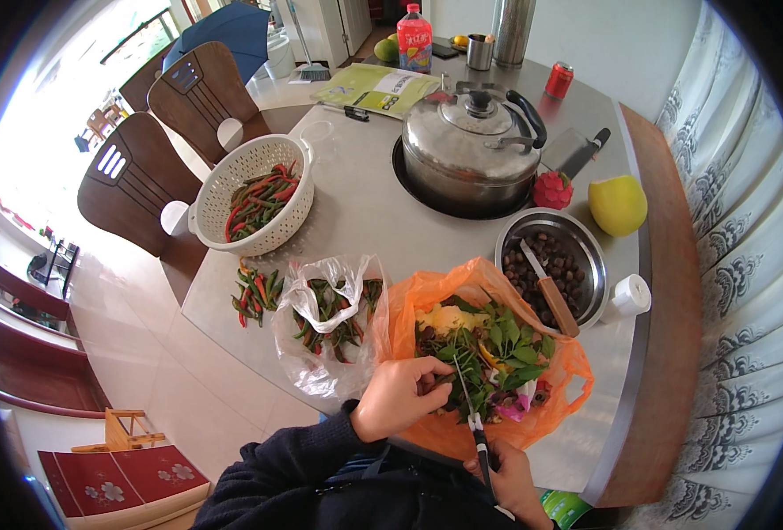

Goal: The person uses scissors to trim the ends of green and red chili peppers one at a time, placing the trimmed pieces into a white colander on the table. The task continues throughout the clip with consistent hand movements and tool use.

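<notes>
My right hand (507, 474) grips scissors (476, 424) by their black and white handles, with the blades pointing up over an orange plastic bag (405, 318). Leaves, stems and peelings (511, 344) fill this open bag. Over the bag's left part is my left hand (408, 394), its fingers curled together near the blade tips; whether something small is pinched there cannot be told. Left of it lies a clear plastic bag (318, 384) with red and green chili peppers (328, 308). More chilies (255, 291) lie loose on the table, and others fill a white colander (299, 212).
Behind the orange bag stand a steel bowl (504, 232) of brown nuts with a knife (554, 298) across it and a large steel pot (471, 146). A pomelo (617, 205), a dragon fruit (552, 190), a cleaver (580, 156) and a white bottle (630, 296) are at the right.
</notes>
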`<action>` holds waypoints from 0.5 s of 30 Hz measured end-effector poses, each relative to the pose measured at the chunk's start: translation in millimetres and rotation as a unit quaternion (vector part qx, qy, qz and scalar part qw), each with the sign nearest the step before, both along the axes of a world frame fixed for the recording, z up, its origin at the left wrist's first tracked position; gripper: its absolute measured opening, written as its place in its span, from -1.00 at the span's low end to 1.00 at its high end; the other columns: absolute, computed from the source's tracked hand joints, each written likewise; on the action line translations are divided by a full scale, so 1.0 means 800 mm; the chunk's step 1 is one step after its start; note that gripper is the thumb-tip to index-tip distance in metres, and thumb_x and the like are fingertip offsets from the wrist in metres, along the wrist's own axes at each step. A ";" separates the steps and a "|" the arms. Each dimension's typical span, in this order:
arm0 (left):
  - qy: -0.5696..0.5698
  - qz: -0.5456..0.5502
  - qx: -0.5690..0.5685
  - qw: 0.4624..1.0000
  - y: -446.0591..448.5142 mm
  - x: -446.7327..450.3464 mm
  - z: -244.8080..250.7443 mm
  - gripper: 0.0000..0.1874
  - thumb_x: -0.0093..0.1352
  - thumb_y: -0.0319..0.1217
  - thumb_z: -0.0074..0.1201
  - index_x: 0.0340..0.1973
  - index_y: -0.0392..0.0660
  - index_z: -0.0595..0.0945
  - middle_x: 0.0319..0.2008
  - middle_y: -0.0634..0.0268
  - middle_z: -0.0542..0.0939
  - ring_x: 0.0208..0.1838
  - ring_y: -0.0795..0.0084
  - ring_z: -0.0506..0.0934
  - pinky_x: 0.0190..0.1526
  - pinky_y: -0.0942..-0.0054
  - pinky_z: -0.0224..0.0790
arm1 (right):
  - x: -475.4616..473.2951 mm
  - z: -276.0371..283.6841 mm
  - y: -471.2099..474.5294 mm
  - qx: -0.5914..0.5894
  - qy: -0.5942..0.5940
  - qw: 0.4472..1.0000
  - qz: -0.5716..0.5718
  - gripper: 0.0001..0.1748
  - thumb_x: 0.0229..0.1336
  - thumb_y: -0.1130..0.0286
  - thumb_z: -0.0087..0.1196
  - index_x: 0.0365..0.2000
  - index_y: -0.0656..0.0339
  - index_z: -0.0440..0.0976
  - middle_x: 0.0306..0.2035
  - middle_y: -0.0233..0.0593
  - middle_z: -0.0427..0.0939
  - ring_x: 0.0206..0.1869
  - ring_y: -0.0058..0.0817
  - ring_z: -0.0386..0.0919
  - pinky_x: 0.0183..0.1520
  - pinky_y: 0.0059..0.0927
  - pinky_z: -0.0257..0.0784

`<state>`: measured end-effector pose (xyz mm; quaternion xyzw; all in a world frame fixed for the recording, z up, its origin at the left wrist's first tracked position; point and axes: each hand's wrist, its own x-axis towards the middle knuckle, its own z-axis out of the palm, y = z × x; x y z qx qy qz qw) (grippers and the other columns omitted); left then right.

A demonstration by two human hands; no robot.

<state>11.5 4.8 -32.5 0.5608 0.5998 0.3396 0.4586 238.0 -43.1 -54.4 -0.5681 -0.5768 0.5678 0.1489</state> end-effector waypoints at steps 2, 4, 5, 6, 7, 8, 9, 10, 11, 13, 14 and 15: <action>0.006 0.002 0.007 1.000 -0.001 0.000 0.000 -0.74 0.20 -0.39 0.13 -0.25 -0.27 0.58 -0.70 0.28 0.48 -0.65 0.54 0.42 -0.55 0.54 0.28 | 0.001 0.002 0.000 -0.004 -0.020 1.000 -0.003 -0.51 -0.10 0.06 0.26 -0.54 0.35 0.40 -0.69 -0.19 0.37 -0.61 -0.44 0.35 -0.52 -0.36 0.26; 0.005 0.002 -0.004 1.000 -0.001 -0.001 0.001 -0.74 0.20 -0.39 0.13 -0.25 -0.27 0.58 -0.70 0.28 0.48 -0.65 0.53 0.42 -0.55 0.53 0.28 | 0.003 0.002 0.000 -0.019 -0.030 0.999 -0.013 -0.52 -0.09 0.07 0.26 -0.54 0.35 0.40 -0.70 -0.22 0.36 -0.62 -0.45 0.35 -0.52 -0.36 0.26; 0.007 0.000 0.009 1.000 -0.001 -0.001 0.003 -0.74 0.20 -0.39 0.13 -0.25 -0.27 0.58 -0.69 0.28 0.49 -0.65 0.53 0.42 -0.55 0.53 0.29 | 0.004 0.002 0.002 -0.033 -0.030 0.999 -0.021 -0.53 -0.08 0.09 0.25 -0.54 0.35 0.40 -0.71 -0.25 0.36 -0.62 -0.46 0.35 -0.52 -0.37 0.27; 0.005 -0.003 0.008 1.000 0.000 -0.002 0.006 -0.74 0.20 -0.39 0.13 -0.24 -0.26 0.58 -0.69 0.28 0.49 -0.65 0.54 0.43 -0.55 0.53 0.29 | 0.007 0.001 0.002 -0.062 -0.051 0.996 -0.031 -0.55 -0.08 0.10 0.25 -0.54 0.34 0.40 -0.71 -0.28 0.36 -0.62 -0.47 0.36 -0.53 -0.37 0.27; 0.007 -0.007 -0.022 1.000 0.000 -0.002 0.011 -0.74 0.20 -0.39 0.13 -0.23 -0.26 0.58 -0.68 0.28 0.50 -0.65 0.54 0.43 -0.54 0.54 0.30 | 0.009 0.000 0.002 -0.057 0.000 0.997 -0.044 -0.59 -0.03 0.15 0.21 -0.49 0.33 0.39 -0.71 -0.32 0.35 -0.63 -0.54 0.35 -0.54 -0.46 0.25; -0.008 -0.011 0.005 1.000 0.000 -0.003 0.016 -0.73 0.21 -0.40 0.12 -0.21 -0.25 0.58 -0.67 0.29 0.50 -0.64 0.55 0.44 -0.54 0.55 0.31 | 0.011 -0.001 0.001 -0.067 0.032 0.996 -0.058 -0.64 0.02 0.19 0.17 -0.45 0.32 0.37 -0.70 -0.36 0.35 -0.64 -0.61 0.33 -0.55 -0.56 0.23; -0.018 -0.015 0.005 1.000 -0.001 -0.006 0.022 -0.73 0.21 -0.40 0.12 -0.20 -0.24 0.57 -0.66 0.30 0.51 -0.63 0.56 0.45 -0.53 0.57 0.31 | 0.013 -0.004 0.000 -0.086 0.057 0.992 -0.072 -0.69 0.07 0.24 0.13 -0.41 0.30 0.36 -0.69 -0.40 0.34 -0.65 -0.68 0.32 -0.57 -0.66 0.21; -0.029 -0.016 -0.018 0.999 -0.003 -0.009 0.029 -0.72 0.22 -0.41 0.12 -0.18 -0.23 0.57 -0.65 0.31 0.52 -0.63 0.57 0.46 -0.52 0.58 0.32 | 0.014 -0.007 -0.001 -0.062 0.083 0.991 -0.081 -0.71 0.05 0.28 0.13 -0.38 0.30 0.35 -0.65 -0.40 0.35 -0.62 -0.69 0.33 -0.57 -0.66 0.21; -0.045 -0.009 0.021 0.999 -0.007 -0.014 0.037 -0.72 0.22 -0.42 0.12 -0.16 -0.23 0.57 -0.63 0.32 0.53 -0.61 0.59 0.48 -0.52 0.60 0.33 | 0.014 -0.011 -0.001 -0.047 0.103 0.990 -0.088 -0.73 0.03 0.33 0.13 -0.35 0.29 0.35 -0.61 -0.39 0.37 -0.60 -0.70 0.33 -0.56 -0.67 0.22; -0.078 0.017 0.047 0.996 -0.019 -0.033 0.051 -0.72 0.24 -0.46 0.12 -0.13 -0.23 0.56 -0.59 0.34 0.55 -0.58 0.63 0.50 -0.50 0.63 0.34 | 0.012 -0.020 0.000 -0.035 0.143 0.985 -0.089 -0.69 -0.01 0.34 0.15 -0.28 0.26 0.35 -0.56 -0.42 0.36 -0.56 -0.72 0.33 -0.55 -0.68 0.20; -0.128 0.035 0.065 0.989 -0.027 -0.047 0.057 -0.73 0.26 -0.50 0.11 -0.12 -0.26 0.55 -0.54 0.36 0.58 -0.54 0.68 0.52 -0.49 0.66 0.35 | 0.010 -0.022 0.001 -0.040 0.161 0.983 -0.084 -0.64 -0.03 0.30 0.18 -0.24 0.25 0.35 -0.55 -0.46 0.35 -0.55 -0.73 0.32 -0.53 -0.70 0.18; -0.128 0.027 0.117 0.984 -0.036 -0.068 0.062 -0.75 0.26 -0.54 0.08 -0.13 -0.31 0.53 -0.50 0.31 0.59 -0.51 0.66 0.53 -0.47 0.66 0.37 | 0.007 -0.025 0.003 -0.046 0.179 0.980 -0.078 -0.58 -0.05 0.26 0.20 -0.20 0.23 0.35 -0.53 -0.51 0.34 -0.53 -0.74 0.31 -0.52 -0.71 0.16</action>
